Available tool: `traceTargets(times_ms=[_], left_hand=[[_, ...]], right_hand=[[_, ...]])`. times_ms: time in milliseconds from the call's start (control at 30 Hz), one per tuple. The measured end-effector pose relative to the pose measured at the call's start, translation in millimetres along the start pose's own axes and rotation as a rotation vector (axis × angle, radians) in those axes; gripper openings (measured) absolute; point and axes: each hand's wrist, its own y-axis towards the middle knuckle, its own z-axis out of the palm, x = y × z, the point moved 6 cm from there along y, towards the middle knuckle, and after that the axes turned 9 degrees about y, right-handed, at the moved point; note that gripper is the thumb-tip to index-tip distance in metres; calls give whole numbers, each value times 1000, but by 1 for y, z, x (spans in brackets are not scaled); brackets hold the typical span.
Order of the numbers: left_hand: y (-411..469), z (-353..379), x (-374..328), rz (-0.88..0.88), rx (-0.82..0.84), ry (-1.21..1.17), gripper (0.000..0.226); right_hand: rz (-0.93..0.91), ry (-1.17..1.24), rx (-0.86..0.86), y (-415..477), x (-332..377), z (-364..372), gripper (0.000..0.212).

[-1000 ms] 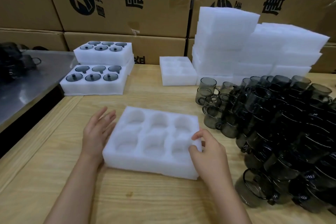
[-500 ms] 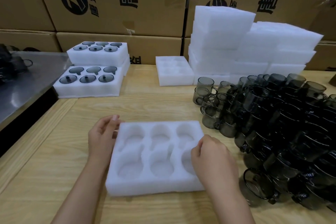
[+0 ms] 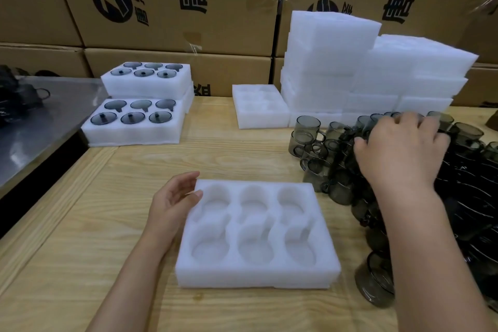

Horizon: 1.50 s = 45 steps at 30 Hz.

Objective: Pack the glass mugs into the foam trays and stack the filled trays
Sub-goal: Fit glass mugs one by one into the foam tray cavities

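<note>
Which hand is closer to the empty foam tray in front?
Left. The left hand is at the left edge of the tray; the right hand is over the mugs to its right.

pale pine counter lay under soft, even light, a steel-topped bench sat just beside its left edge, and printed brown cartons walled off the back.

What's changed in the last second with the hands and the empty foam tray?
The right hand let go of the right edge of the empty foam tray and reached out to the pile of glass mugs; a grip isn't clear. The tray was turned square. The left hand stays at its left edge; the filled trays haven't moved.
</note>
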Motion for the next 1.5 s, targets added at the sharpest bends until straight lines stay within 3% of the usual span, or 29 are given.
traceTargets(times_ms=[167, 400, 467, 533, 633, 733, 867, 1000, 1133, 1200, 1333, 1433, 1500], left_hand=[[1, 0, 1, -9, 8, 11, 39], [4, -1, 5, -1, 28, 11, 32], [4, -2, 6, -4, 23, 14, 36], [4, -3, 6, -4, 22, -9, 38], [4, -4, 6, 13, 27, -15, 38], [6, -5, 3, 4, -15, -133, 30], [5, -5, -8, 26, -12, -256, 35], [-2, 9, -9, -13, 113, -229, 27], [-5, 15, -9, -39, 161, -212, 27], [-5, 15, -8, -48, 161, -196, 35], [-5, 15, -9, -7, 150, -236, 23], [-5, 16, -8, 13, 191, -284, 27], [-6, 17, -11, 40, 239, -307, 32]], right_hand=[[79, -205, 225, 17, -8, 23, 39], [-11, -162, 149, 17, -2, 15, 24], [-141, -37, 45, 8, 4, 7, 18], [-253, 242, -6, -13, 13, 1, 13], [-302, 630, 78, -56, 30, 15, 8], [-327, 807, 190, -88, 49, 41, 9], [-397, 943, 188, -108, 71, 47, 9], [-497, 973, 179, -117, 96, 38, 8], [-559, 960, 332, -127, 119, 44, 13], [-540, 981, 352, -130, 123, 47, 17], [-306, 1168, 382, -129, 122, 54, 26], [-92, 1337, 556, -131, 128, 64, 56], [-46, 1331, 602, -128, 135, 69, 70]])
